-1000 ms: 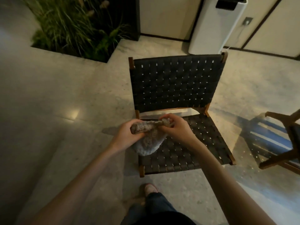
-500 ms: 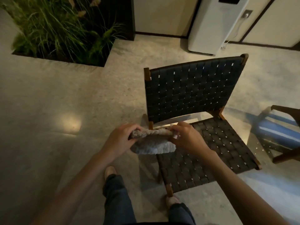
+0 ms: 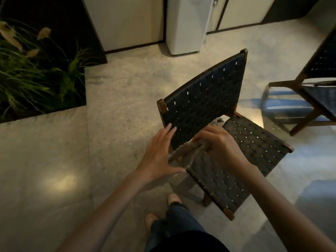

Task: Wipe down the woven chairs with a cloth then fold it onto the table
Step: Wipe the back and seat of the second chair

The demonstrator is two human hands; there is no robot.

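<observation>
A black woven chair [image 3: 205, 99] with a wooden frame stands in front of me, seen from its left side. My right hand [image 3: 218, 142] grips a fuzzy grey cloth [image 3: 185, 151] over the back left corner of the seat, near the foot of the backrest. A tuft of the cloth [image 3: 218, 121] sticks out past my knuckles. My left hand [image 3: 160, 153] is beside the cloth with straight, spread fingers and holds nothing; its fingertips reach the left edge of the backrest.
A second woven chair [image 3: 320, 91] stands at the right. A planter with tall grass [image 3: 40, 77] lies at the left, a white appliance [image 3: 187, 24] against the back wall. My legs and shoes [image 3: 174, 199] are below, on polished stone floor.
My left hand has let go of the cloth and spread open; my right hand alone holds it. The view has swung left, so the chair now sits angled to my right.
</observation>
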